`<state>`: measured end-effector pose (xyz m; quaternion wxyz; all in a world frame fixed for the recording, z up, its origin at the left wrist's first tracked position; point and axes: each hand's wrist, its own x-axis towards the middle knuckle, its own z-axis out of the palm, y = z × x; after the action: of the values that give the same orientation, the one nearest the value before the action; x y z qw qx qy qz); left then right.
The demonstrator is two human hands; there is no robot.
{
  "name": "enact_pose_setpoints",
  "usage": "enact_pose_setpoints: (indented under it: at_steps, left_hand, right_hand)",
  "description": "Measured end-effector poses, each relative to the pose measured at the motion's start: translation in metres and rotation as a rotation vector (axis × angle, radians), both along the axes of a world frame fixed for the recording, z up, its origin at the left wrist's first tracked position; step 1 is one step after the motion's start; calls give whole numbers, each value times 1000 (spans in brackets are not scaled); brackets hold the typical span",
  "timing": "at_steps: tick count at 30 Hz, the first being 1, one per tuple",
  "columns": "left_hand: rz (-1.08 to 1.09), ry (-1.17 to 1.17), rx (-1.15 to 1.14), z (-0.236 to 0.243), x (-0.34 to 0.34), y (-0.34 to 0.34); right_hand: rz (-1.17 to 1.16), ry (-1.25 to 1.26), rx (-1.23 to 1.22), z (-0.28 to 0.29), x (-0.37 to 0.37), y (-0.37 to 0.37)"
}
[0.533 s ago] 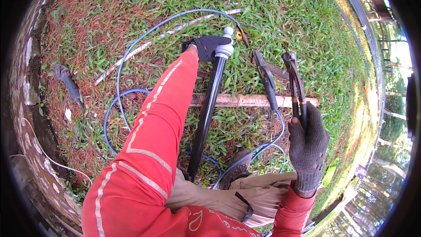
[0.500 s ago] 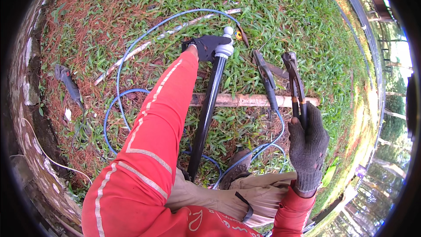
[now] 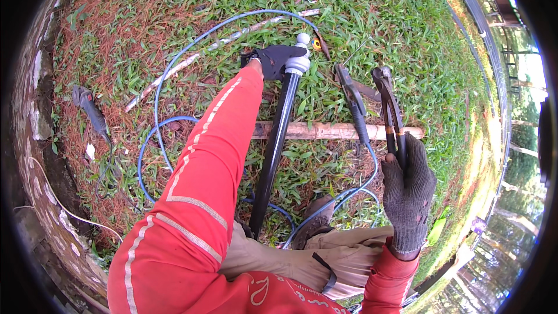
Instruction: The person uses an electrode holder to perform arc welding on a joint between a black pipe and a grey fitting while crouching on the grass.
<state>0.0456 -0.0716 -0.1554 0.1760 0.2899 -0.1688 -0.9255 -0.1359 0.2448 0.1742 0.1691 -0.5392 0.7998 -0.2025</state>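
Left hand: in a black glove (image 3: pixel 276 61), reaching out along the red sleeve (image 3: pixel 212 134) and gripping the grey turned finial (image 3: pixel 298 65), one digit laid across its neck; the fingers behind I can't see.
Black post: a glossy round tube (image 3: pixel 276 139) below the finial, slanting from the left hand toward the person's legs, crossing over the wooden pole (image 3: pixel 331 131).
Right hand: in a dark knitted glove (image 3: pixel 411 192), well apart from the post, closed around the handles of long-handled pincers (image 3: pixel 388 102) whose head points away from the body.
Pincers' handles: slightly apart, their ends inside the glove.
Welding electrode holder: on the grass between the post and the pincers (image 3: pixel 351 102), its grip lying across the wooden pole.
Blue cable: joined to the holder, with a wide loop at the left (image 3: pixel 156 99).
Pale stick: thin, lying slantwise beyond the left hand (image 3: pixel 235 38).
Corded power tool: grey, well off to the left (image 3: pixel 90 109).
By the legs: khaki trousers (image 3: pixel 279 259) and a brown boot (image 3: pixel 311 227), near the lower end of the post.
Ground: grass (image 3: pixel 378 11), with reddish dry needles at the left.
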Motion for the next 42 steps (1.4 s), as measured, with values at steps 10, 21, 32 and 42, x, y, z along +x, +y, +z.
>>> enact_pose_setpoints:
  at_steps: [10,21,32,42]
  left_hand:
    - [11,-6,-11,4,-3,3]
    - [-18,-1,15,-2,-4,4]
    - [-82,140,20,-10,-3,-2]
    - [-117,22,10,-8,-2,-1]
  right_hand:
    - [13,34,8,-2,0,1]
    - [53,53,-14,-4,1,1]
    - [63,27,-8,-6,-4,2]
    - [18,-10,29,-6,-4,5]
